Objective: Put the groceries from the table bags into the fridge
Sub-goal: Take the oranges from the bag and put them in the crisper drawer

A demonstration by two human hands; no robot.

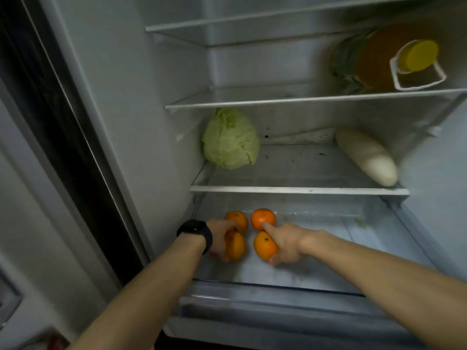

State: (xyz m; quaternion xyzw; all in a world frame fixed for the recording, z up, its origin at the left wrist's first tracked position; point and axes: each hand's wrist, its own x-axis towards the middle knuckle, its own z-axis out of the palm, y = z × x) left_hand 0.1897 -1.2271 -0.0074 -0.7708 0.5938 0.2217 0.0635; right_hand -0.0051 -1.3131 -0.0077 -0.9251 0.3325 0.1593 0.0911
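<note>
In the clear plastic bottom drawer (328,263) of the open white fridge (121,102), the left hand (219,239), worn with a black wristwatch (195,231), was curled round the front-left orange (236,246), a round, smooth-skinned citrus fruit. The back-left orange (239,219) was seen just behind it, with a fingertip laid against it. On the glass shelf above, a pale green leafy cabbage (231,138) was set at the left. The back-right orange (262,216) was touched by the outstretched index finger of the right hand (288,244), whose other fingers were wrapped round the front-right orange (263,245). Further right, a long white radish (366,157) lay on the cabbage's shelf, and a yellow-capped amber oil bottle (394,61) was stored on its side one shelf higher.

The oranges were judged light, firm and apt to roll; each would best be cupped round its middle and released only once settled on the drawer floor.
</note>
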